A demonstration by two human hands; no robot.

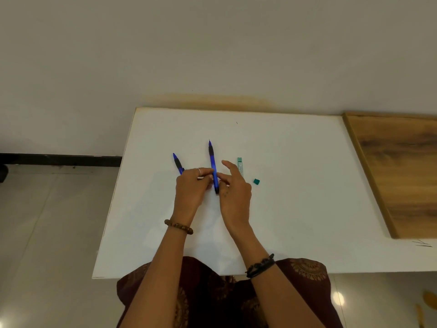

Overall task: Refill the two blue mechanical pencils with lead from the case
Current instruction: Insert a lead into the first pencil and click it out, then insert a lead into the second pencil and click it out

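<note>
- Pencil (213,166) mid-frame, pinched by left hand (191,185), likely steadied for loading.
- Right hand (234,192) at its rear end; fingers loose, thumb grip unclear.
- Second pencil (178,163) lies left on counter (295,185).
- Lead case (240,166) right, cap (256,181) off beside it.

One blue pencil (213,166) with a black grip near its tip points away from the person, and its back end is near the person. It is held at its lower half between the fingers of both hands. The second blue pencil (177,163) lies on the white tabletop (295,185) to the left, its lower part hidden behind the left hand. The pale green lead case (240,166) lies to the right, and its small dark green cap (256,181) lies apart, just beside it.
</note>
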